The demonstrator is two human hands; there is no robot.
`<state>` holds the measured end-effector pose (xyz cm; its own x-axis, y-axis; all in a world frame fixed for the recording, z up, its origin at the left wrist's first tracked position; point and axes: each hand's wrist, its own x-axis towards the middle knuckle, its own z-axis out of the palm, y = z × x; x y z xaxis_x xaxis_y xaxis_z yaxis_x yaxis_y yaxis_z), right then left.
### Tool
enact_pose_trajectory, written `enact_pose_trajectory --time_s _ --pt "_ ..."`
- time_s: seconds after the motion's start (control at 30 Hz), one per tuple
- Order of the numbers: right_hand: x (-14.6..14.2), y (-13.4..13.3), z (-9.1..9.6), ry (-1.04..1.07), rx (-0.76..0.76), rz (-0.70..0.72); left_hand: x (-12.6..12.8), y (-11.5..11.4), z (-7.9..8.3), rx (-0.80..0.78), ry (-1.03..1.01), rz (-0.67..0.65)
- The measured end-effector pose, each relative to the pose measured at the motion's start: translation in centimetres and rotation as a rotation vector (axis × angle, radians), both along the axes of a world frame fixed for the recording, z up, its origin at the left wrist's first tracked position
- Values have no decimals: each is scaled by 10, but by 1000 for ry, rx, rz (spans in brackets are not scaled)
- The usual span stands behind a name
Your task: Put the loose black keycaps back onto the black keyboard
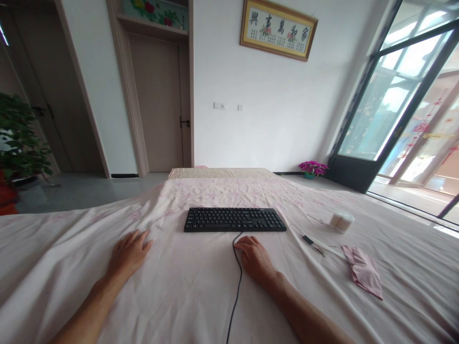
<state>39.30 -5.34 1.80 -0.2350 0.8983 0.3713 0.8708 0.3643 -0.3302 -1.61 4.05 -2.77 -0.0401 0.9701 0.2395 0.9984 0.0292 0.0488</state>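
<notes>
A black keyboard (234,219) lies on a table covered by a pale pink flowered cloth (179,296). Its black cable (237,277) runs toward me between my arms. My left hand (129,253) rests flat on the cloth, fingers spread, left of and nearer than the keyboard. My right hand (255,260) lies palm down just right of the cable, fingers loosely together, a little short of the keyboard's front edge. Neither hand holds anything.
Right of the keyboard lie a small brush or pen (314,244), a round tub of cotton swabs (341,221) and a folded pink cloth (364,271). Beyond stand a door (159,105), a potted plant (19,143), pink flowers (312,168) and glass doors (405,105).
</notes>
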Motion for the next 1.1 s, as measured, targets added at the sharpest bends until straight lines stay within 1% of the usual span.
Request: enact_pose_trajectory --time_s 0.33,0.67,1.1 --pt "-1 0 1 -5 -5 1 5 -6 11 -3 -53 14" --pt "-1 0 2 -19 -14 -10 1 -1 3 2 -3 1" --pt "-1 0 1 -12 -8 -10 1 0 3 -3 -8 12"
